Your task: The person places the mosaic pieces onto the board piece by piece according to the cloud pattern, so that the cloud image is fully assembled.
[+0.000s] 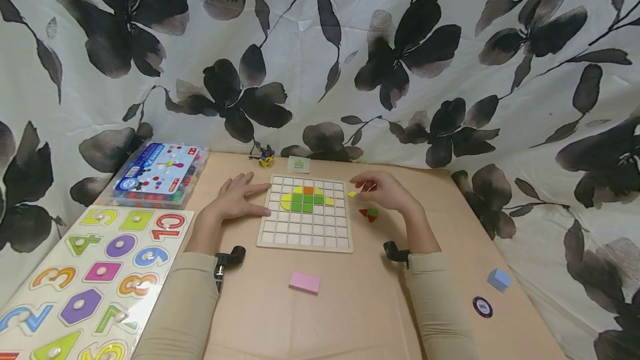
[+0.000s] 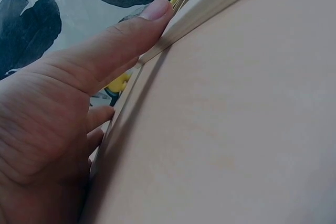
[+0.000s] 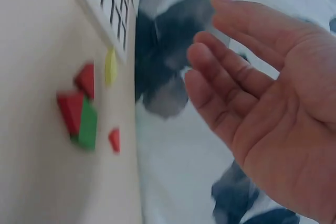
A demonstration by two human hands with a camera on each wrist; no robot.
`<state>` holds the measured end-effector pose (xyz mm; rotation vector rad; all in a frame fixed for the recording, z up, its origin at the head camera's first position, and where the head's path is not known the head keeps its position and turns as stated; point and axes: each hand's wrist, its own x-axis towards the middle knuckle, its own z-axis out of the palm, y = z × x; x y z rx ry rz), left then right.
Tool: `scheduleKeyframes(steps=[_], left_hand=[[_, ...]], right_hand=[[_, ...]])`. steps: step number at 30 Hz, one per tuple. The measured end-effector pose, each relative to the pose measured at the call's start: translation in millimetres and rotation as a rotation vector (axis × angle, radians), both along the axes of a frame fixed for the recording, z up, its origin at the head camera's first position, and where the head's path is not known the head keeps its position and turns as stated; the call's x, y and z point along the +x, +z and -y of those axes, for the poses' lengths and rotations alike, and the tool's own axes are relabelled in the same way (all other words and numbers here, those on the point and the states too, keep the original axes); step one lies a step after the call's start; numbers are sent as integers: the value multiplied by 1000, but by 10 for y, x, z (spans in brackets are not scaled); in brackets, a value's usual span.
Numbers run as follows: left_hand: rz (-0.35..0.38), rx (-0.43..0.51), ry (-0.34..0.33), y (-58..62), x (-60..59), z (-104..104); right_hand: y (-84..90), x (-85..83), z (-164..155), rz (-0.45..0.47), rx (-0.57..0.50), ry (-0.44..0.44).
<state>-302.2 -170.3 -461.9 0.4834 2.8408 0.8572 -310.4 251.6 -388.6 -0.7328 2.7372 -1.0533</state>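
Observation:
A white grid board [image 1: 280, 236] in a wooden frame lies mid-table. On it sit several green squares [image 1: 301, 204], an orange square [image 1: 308, 190] and yellow rounded pieces [image 1: 286, 201]. My left hand [image 1: 234, 199] rests at the board's left side, thumb and index finger extended against its frame. Over the right edge hovers my right hand [image 1: 382, 190], fingers loosely bent; the right wrist view shows nothing between them. Below it, a yellow piece [image 3: 109, 67] lies beside the board. Red pieces [image 3: 85, 81] and a green piece [image 3: 89, 125] are close by on the table.
A small patterned card [image 1: 298, 165] and a yellow-blue figure [image 1: 263, 156] stand behind the board. At left are a number puzzle [image 1: 95, 249] and a clear plastic box [image 1: 157, 174]. A pink block [image 1: 304, 283] lies in front; a blue cube [image 1: 499, 279] and round chip [image 1: 482, 307] lie right.

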Motion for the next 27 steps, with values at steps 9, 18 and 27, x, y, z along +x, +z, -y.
scheduleKeyframes(steps=[9, 18, 27], left_hand=[[2, -6, 4, -2, -7, -15], [0, -10, 1, 11, -9, -13], [2, -11, 3, 2, -13, -12]], right_hand=[[-193, -106, -422, 122, 79, -31], [-382, -126, -558, 271, 84, -24], [-417, -131, -574, 262, 45, -54]])
